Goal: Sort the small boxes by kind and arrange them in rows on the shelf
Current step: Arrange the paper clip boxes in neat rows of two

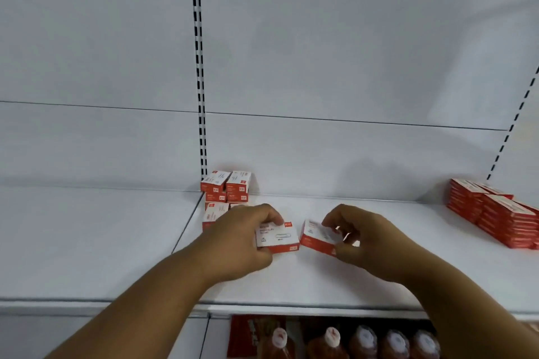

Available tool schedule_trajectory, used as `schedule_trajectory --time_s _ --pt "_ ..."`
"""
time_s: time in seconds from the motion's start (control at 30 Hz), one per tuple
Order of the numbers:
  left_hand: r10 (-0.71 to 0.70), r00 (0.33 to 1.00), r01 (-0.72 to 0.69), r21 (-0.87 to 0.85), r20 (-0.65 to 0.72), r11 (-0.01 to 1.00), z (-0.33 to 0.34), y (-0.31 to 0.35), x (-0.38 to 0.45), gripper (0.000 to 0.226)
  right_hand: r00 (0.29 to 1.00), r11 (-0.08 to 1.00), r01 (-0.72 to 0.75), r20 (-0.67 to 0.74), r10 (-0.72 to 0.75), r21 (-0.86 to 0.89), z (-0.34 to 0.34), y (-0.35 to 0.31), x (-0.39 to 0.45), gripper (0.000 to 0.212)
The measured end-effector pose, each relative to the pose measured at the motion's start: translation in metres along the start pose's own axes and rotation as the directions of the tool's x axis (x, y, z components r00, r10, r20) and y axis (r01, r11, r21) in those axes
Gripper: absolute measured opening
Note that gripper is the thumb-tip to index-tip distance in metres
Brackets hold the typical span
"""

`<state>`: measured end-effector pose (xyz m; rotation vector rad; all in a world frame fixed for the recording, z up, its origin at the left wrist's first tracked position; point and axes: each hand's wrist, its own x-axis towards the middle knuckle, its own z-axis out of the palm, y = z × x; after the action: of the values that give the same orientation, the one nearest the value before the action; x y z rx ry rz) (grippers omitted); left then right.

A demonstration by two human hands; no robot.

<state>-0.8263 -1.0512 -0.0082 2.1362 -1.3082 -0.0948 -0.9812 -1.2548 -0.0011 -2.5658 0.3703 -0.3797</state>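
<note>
My left hand (pixel 243 237) grips a small red-and-white box (pixel 278 237) just above the white shelf (pixel 291 280). My right hand (pixel 364 239) holds a second small red-and-white box (pixel 316 237), tilted, right beside the first. Behind my left hand, a stacked group of the same small boxes (pixel 226 192) stands against the back wall by the slotted upright. Part of that group is hidden by my left hand. At the far right a stack of flatter red boxes (pixel 493 213) rests on the shelf.
A slotted metal upright (pixel 199 67) runs up the white back panel. A seam (pixel 186 224) splits the shelf into left and right boards. Below the shelf's front edge stand several bottles with pale caps (pixel 364 338).
</note>
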Motion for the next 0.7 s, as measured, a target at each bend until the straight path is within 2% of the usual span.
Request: schedule_trajectory --time_s 0.1,0.23,0.4,0.57,0.7 --pt "-0.010 0.996 0.008 0.019 0.090 1.000 0.005 0.005 -0.004 0.049 0.995 0.999 0.037 0.092 -0.034 -0.033 -0.003 0.003 -0.007 0.040" --pt "-0.035 0.990 0.040 -0.036 0.140 0.999 0.014 0.002 -0.012 0.047 0.983 0.994 0.097 0.163 -0.087 -0.053 0.004 0.001 -0.010 0.025" --pt "-0.062 0.991 0.072 -0.088 0.120 0.994 0.019 -0.001 -0.014 0.043 0.994 0.996 0.082 0.081 -0.079 -0.026 0.012 0.005 -0.009 0.014" --pt "-0.085 0.988 0.098 -0.095 0.131 0.991 0.021 0.001 -0.013 0.048 0.997 1.000 0.025 0.078 -0.025 0.005 0.009 0.016 -0.012 0.038" --pt "-0.063 0.993 0.064 -0.008 0.100 0.998 0.026 0.006 -0.009 0.049 0.996 0.998 0.051 0.082 -0.047 -0.044 0.015 0.016 -0.009 0.038"
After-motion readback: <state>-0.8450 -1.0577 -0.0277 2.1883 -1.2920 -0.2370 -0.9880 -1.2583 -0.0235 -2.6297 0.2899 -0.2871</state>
